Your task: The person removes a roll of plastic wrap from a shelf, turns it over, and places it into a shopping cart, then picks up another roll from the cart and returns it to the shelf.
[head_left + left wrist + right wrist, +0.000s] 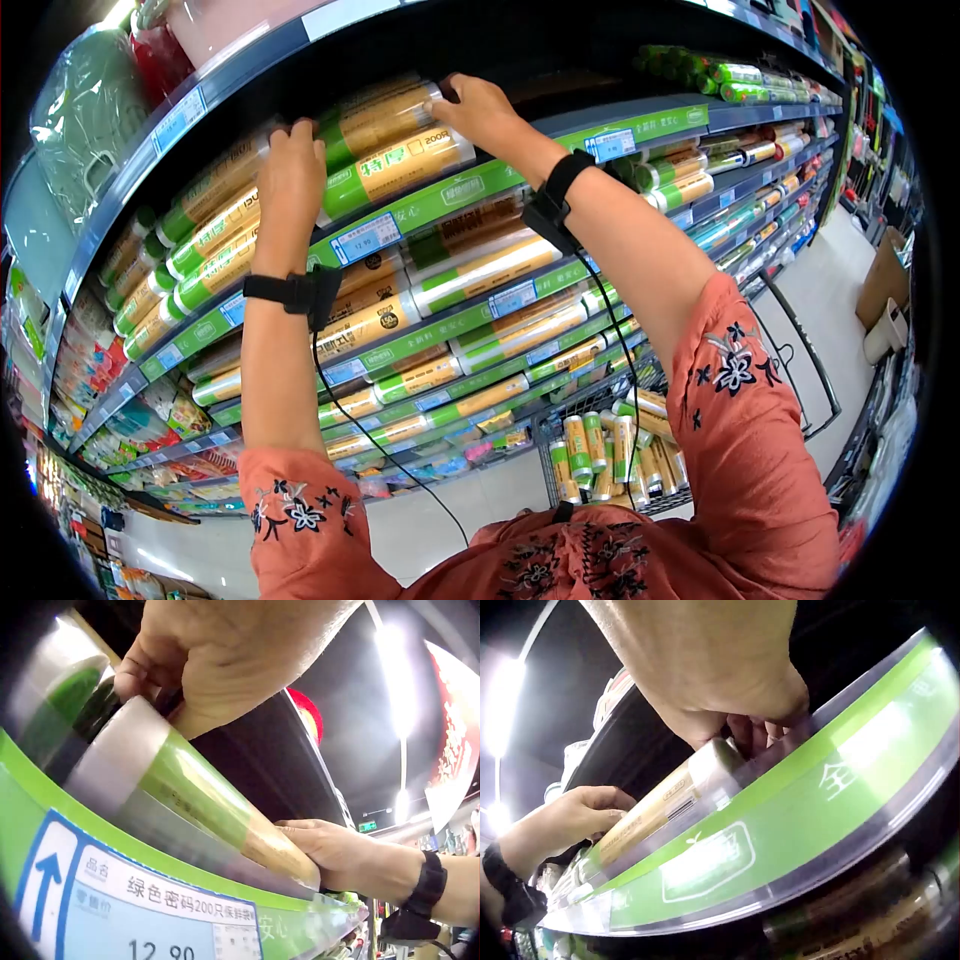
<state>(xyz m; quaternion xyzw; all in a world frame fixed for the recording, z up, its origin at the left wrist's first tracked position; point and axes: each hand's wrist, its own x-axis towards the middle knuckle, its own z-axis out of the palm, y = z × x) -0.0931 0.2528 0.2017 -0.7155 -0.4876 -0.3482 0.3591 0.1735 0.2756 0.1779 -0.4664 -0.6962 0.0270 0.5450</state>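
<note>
Rolls of plastic bags in green and tan wrappers lie sideways on the upper shelf. My left hand [293, 175] is at the left end of the middle stack, its fingers curled at the end of a bag roll [199, 784] in the left wrist view. At the other end, my right hand [490, 115] has its thumb against the stack and its fingers bent behind the roll end. The right wrist view shows those fingers close behind the white end of the bag roll [656, 806]. A front roll [405, 165] lies along the shelf edge below both hands.
More bag rolls [225, 225] are stacked to the left, with others [740, 80] at the far right. A green shelf strip [460, 190] carries price tags [365, 238]. Lower shelves hold further rolls. Below stands a cart [553, 470] with several rolls.
</note>
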